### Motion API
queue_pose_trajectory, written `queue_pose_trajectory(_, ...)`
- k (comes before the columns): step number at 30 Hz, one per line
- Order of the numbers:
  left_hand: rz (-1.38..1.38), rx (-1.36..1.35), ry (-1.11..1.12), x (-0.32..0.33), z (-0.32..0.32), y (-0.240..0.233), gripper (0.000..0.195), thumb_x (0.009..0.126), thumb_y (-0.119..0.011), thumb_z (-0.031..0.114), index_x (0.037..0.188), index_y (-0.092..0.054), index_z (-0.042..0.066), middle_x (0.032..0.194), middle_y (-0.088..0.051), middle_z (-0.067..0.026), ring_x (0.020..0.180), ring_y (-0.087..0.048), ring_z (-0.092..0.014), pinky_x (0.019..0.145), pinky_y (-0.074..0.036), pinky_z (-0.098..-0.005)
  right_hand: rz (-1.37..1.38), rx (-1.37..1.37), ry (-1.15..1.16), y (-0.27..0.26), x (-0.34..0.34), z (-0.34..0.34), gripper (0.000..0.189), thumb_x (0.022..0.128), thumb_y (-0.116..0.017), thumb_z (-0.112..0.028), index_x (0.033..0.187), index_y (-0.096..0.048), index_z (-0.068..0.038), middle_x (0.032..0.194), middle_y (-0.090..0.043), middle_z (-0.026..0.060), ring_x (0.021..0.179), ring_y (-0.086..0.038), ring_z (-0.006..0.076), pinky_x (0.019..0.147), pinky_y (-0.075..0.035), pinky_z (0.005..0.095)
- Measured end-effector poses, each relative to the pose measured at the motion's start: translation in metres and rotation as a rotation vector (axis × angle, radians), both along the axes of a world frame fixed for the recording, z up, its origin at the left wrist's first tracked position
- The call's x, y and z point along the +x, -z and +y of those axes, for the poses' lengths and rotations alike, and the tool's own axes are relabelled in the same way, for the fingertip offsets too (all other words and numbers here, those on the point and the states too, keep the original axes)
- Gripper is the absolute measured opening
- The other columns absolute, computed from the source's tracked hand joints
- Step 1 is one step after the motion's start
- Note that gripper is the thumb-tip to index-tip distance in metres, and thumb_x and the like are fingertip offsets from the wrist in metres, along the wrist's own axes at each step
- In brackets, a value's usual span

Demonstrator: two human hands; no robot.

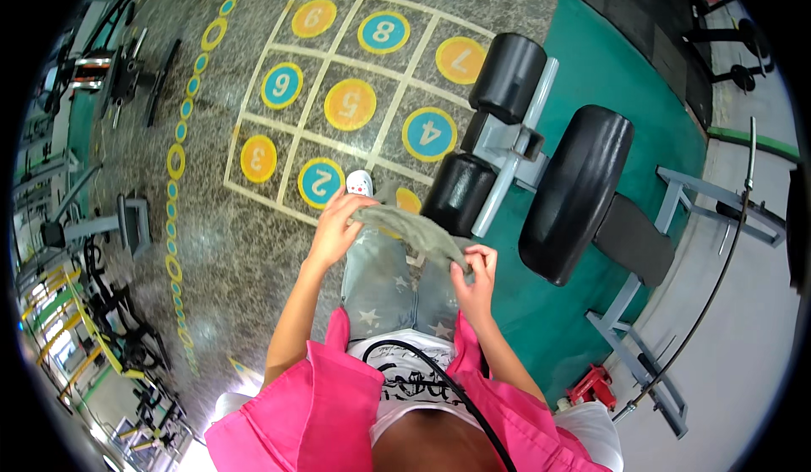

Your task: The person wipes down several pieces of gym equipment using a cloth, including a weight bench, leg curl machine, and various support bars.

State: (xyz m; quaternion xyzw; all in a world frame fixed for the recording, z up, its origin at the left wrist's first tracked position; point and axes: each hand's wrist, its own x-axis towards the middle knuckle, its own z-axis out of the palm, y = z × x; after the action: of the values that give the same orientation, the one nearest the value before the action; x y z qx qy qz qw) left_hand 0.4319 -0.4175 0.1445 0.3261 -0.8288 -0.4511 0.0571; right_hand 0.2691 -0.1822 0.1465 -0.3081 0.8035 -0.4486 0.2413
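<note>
A grey-green cloth (415, 231) is stretched between my two hands in front of my thighs. My left hand (340, 225) grips its left end with the fingertips. The other end is pinched between the thumb and fingers of my right hand (476, 277). Just beyond my right hand stands a gym bench with black padded rollers (459, 193) on a grey metal frame (507, 149). Its large black pad (576, 193) lies farther right.
Marble-patterned floor (222, 269) bears a taped grid of numbered circles (350, 104). Green flooring (538, 326) runs under the bench. A barbell (716, 288) rests along the right, near a red metal object (592, 386). Gym machines (127, 225) stand at the left.
</note>
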Motion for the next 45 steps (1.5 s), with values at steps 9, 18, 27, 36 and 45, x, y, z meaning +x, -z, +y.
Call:
queue_pose_trajectory(9, 0.213, -0.113, 0.077, -0.015, -0.178, -0.041, 0.03, 0.076, -0.054, -0.002, 0.104, -0.064, 0.002, 0.099, -0.068, -0.0113, 0.106, -0.062, -0.034, 0.109, -0.038, -0.0424, -0.073, -0.103, 0.331, -0.021, -0.021, -0.162, 0.015, 0.095, -0.056, -0.014, 0.099, -0.047, -0.003, 0.081, -0.051, 0.0073, 0.075, -0.048, 0.0137, 0.069, -0.044, 0.0298)
queue_pose_trajectory(18, 0.219, 0.3, 0.12, -0.101, -0.249, -0.049, 0.024, 0.084, -0.061, 0.004, 0.108, -0.063, 0.005, 0.096, -0.068, -0.0083, 0.086, -0.063, -0.014, 0.074, -0.049, -0.0285, 0.103, -0.197, 0.577, -0.047, -0.081, -0.245, 0.022, 0.098, -0.054, -0.016, 0.114, -0.058, -0.002, 0.099, -0.064, 0.0071, 0.082, -0.057, 0.0143, 0.076, -0.046, 0.0283)
queue_pose_trajectory(27, 0.209, 0.272, 0.433, -0.324, -0.283, -0.048, 0.023, 0.085, -0.062, 0.008, 0.108, -0.061, 0.005, 0.092, -0.065, -0.0028, 0.086, -0.058, -0.009, 0.077, -0.048, -0.0264, -0.134, -0.264, 1.08, 0.015, -0.119, -0.259, 0.026, 0.102, -0.049, -0.022, 0.096, -0.057, 0.003, 0.08, -0.059, 0.0041, 0.079, -0.051, 0.0101, 0.075, -0.045, 0.0271)
queue_pose_trajectory(36, -0.059, 0.216, 1.105, -0.536, -0.235, 0.032, 0.025, 0.083, -0.068, 0.019, 0.102, -0.065, 0.004, 0.089, -0.067, -0.0098, 0.081, -0.063, -0.019, 0.073, -0.05, -0.0321, -0.847, -0.702, 1.749, 0.088, -0.135, -0.296, 0.035, 0.097, -0.058, -0.039, 0.112, -0.06, -0.008, 0.098, -0.061, -0.0026, 0.08, -0.054, 0.0073, 0.059, -0.041, 0.0239)
queue_pose_trajectory(45, -0.243, -0.026, 1.926, -0.645, -0.091, 0.14, 0.031, 0.081, -0.071, 0.034, 0.099, -0.065, 0.01, 0.088, -0.066, -0.0131, 0.083, -0.062, -0.028, 0.077, -0.048, -0.0383, -0.7, -0.821, 2.352, 0.128, -0.171, -0.336, 0.03, 0.096, -0.061, -0.034, 0.103, -0.062, -0.005, 0.087, -0.059, -0.0044, 0.073, -0.052, 0.007, 0.059, -0.038, 0.0217)
